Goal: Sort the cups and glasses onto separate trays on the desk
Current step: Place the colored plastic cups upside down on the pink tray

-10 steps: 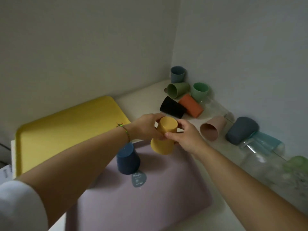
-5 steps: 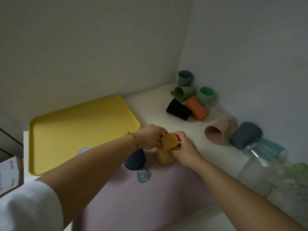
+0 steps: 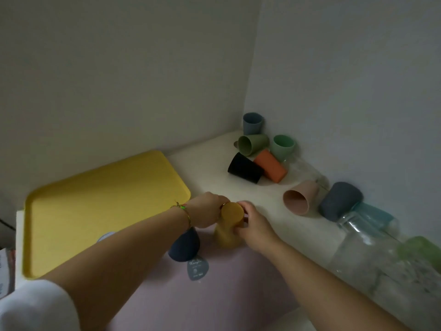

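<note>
A mustard-yellow cup (image 3: 229, 225) stands upside down on the far edge of the pink tray (image 3: 238, 290). My left hand (image 3: 207, 212) grips it from the left and my right hand (image 3: 253, 223) grips it from the right. A dark blue cup (image 3: 185, 246) with a grey tag (image 3: 197, 267) stands upside down just left of it, partly behind my left forearm. The yellow tray (image 3: 95, 201) lies to the left with nothing on it. More cups lie along the wall: black (image 3: 244, 167), orange (image 3: 270, 168), olive (image 3: 251, 144), mint (image 3: 282, 147), grey-blue (image 3: 252, 123), pink (image 3: 299, 196), slate (image 3: 340, 199).
Clear glasses (image 3: 372, 247) lie on the right along the wall, with a teal glass (image 3: 373, 215) and a green one (image 3: 423, 253) among them. Another clear glass (image 3: 304, 169) lies behind the orange cup. Walls meet in the corner behind the cups. Papers (image 3: 6, 271) show at the left edge.
Both hands turned the yellow cup upside down and lowered it onto the pink tray beside the dark blue cup. The view shifted slightly.
</note>
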